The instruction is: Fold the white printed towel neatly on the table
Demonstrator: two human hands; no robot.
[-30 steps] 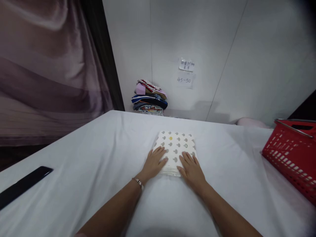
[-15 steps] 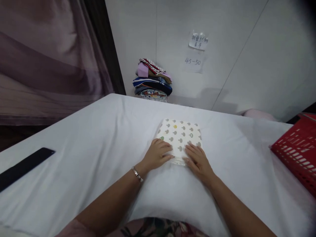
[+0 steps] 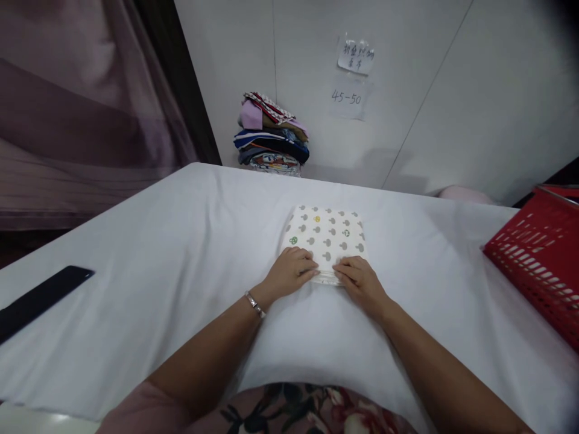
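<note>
A folded white cloth (image 3: 326, 236) printed with small grey shapes lies in the middle of the white-covered table (image 3: 172, 241). My left hand (image 3: 289, 272) curls its fingers over the near left edge of the cloth. A bracelet sits on that wrist. My right hand (image 3: 359, 282) grips the near right edge, fingers bent and pressed together on the fabric. Both hands sit side by side at the front edge of the cloth.
A stack of folded coloured clothes (image 3: 271, 135) stands against the wall behind the table. A red plastic basket (image 3: 538, 253) sits at the right. A black flat object (image 3: 40, 298) lies at the left edge. Paper notes (image 3: 355, 57) hang on the wall.
Both hands slid back from lying flat on top of the cloth to its near edge and curled their fingers onto it. The camera tilted down.
</note>
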